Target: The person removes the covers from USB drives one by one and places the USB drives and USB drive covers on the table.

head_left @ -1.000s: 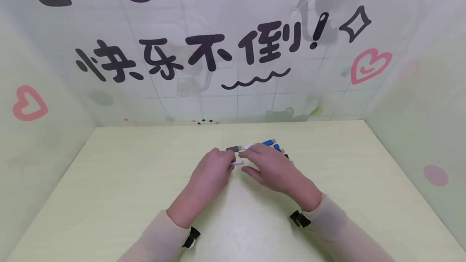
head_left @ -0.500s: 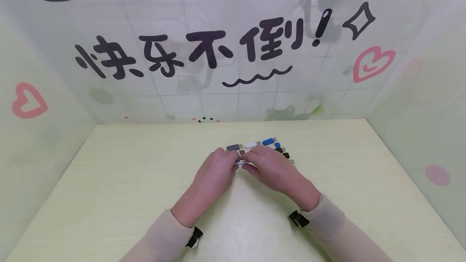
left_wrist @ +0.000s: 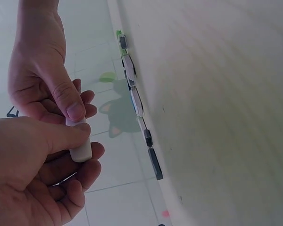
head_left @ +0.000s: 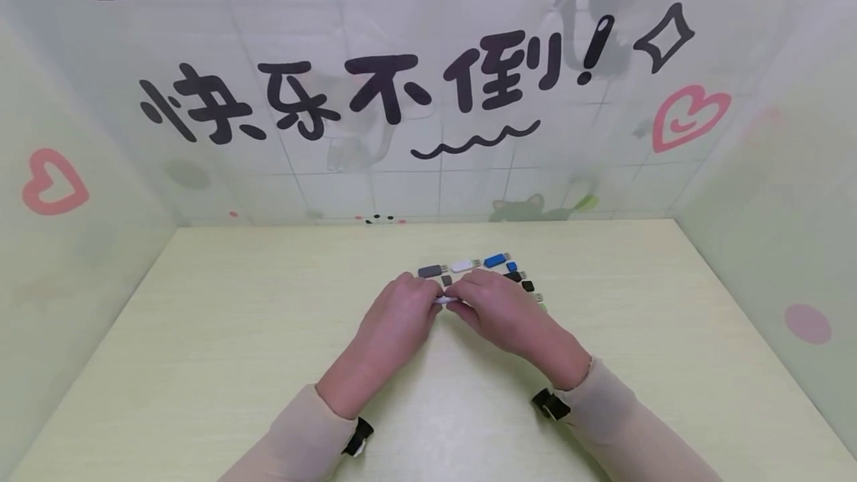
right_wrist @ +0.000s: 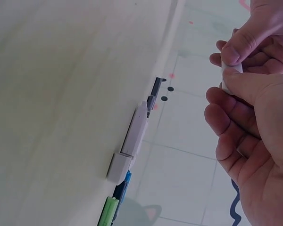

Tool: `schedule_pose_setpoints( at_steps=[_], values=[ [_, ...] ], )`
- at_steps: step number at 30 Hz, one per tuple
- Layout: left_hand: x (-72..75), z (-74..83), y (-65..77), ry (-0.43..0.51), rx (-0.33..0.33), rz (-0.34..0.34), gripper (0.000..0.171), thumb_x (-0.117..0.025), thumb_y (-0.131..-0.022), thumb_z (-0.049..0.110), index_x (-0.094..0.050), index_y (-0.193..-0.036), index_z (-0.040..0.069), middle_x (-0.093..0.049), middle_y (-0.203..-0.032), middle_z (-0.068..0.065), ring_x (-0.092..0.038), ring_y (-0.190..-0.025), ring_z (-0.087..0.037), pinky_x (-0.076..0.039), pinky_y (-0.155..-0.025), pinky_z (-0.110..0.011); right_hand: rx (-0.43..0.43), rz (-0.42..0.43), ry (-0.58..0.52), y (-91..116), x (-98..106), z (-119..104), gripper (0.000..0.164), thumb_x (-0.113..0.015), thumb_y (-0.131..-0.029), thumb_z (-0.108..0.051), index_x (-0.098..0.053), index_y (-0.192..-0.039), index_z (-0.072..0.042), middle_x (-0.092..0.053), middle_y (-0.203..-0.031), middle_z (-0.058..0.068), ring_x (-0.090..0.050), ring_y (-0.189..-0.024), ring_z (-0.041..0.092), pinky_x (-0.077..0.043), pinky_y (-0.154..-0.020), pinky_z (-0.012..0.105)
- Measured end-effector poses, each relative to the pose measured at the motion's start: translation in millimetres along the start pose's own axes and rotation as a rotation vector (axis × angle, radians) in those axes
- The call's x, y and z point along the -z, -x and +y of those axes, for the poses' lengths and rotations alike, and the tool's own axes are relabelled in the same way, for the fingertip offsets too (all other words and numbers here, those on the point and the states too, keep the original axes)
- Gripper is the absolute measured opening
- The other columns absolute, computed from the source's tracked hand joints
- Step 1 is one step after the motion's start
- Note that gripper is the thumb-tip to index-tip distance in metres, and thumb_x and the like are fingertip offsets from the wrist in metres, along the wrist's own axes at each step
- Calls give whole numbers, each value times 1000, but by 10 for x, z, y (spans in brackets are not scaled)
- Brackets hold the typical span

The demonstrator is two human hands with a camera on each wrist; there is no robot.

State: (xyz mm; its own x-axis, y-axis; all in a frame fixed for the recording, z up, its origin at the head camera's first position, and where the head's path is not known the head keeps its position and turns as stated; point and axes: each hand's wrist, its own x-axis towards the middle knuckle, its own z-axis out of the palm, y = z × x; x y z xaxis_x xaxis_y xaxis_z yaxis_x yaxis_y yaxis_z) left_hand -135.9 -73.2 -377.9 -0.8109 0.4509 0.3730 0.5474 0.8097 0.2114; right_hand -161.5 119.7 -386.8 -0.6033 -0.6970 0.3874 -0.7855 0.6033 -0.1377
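A white USB flash drive [left_wrist: 82, 153] is pinched between both hands above the table. My left hand [head_left: 402, 315] grips one end with thumb and fingers. The other end sits in the thumb-and-finger pinch of my right hand [head_left: 498, 315]. The fingertips nearly meet and cover most of the drive, so any seam between body and cap is hidden. Just behind the hands lie a grey USB drive [head_left: 431, 271], its small grey cap [head_left: 446, 281], a white USB drive [head_left: 463, 266] and a blue USB drive [head_left: 495, 260].
Right of the row lie a blue cap [head_left: 512, 267], a black drive [head_left: 514, 276] and a black cap [head_left: 528, 286]. A green drive [right_wrist: 108, 212] is partly hidden by the right hand in the head view. Panels enclose the pale table [head_left: 268, 303] at the back and sides.
My right hand has come in from beside the white drive and taken hold of its free end. Over the last half second both hands have stayed almost still.
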Motion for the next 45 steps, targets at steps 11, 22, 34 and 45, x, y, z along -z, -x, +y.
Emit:
schedule_pose_setpoints(
  at_steps=[11, 22, 34, 45],
  values=[
    [-3, 3, -7, -5, -11, -21, 5, -73, -89, 11, -72, -84, 11, -63, -75, 4, -47, -67, -14, -43, -63, -27, -1, -2, -25, -3, -3, -8, 10, -72, -92, -20, -73, -100, -14, -68, -90, -7, -62, -84, 12, -51, -77, 25],
    [-7, -16, -3, 14, -26, -14, 8, -74, -87, 10, -71, -80, 12, -63, -73, 4, -48, -67, -14, -44, -64, -27, 49, 3, -40, -2, -5, -1, 8, -72, -91, -16, -73, -98, -12, -68, -90, -6, -62, -84, 11, -51, -77, 24],
    [-1, -32, 6, 22, -50, -6, 5, -76, -85, 10, -73, -82, 12, -64, -74, 4, -49, -67, -14, -44, -64, -27, 78, 5, -30, 5, -4, 11, 9, -72, -91, -14, -73, -99, -10, -69, -91, -4, -63, -85, 12, -51, -77, 24],
    [10, -41, 0, 37, -52, 1, 5, -77, -85, 9, -73, -84, 11, -65, -75, 3, -48, -67, -15, -43, -64, -26, 87, 5, -42, 1, 20, 24, 10, -72, -91, -14, -73, -100, -10, -68, -91, -3, -63, -85, 12, -51, -78, 25]
  ],
)
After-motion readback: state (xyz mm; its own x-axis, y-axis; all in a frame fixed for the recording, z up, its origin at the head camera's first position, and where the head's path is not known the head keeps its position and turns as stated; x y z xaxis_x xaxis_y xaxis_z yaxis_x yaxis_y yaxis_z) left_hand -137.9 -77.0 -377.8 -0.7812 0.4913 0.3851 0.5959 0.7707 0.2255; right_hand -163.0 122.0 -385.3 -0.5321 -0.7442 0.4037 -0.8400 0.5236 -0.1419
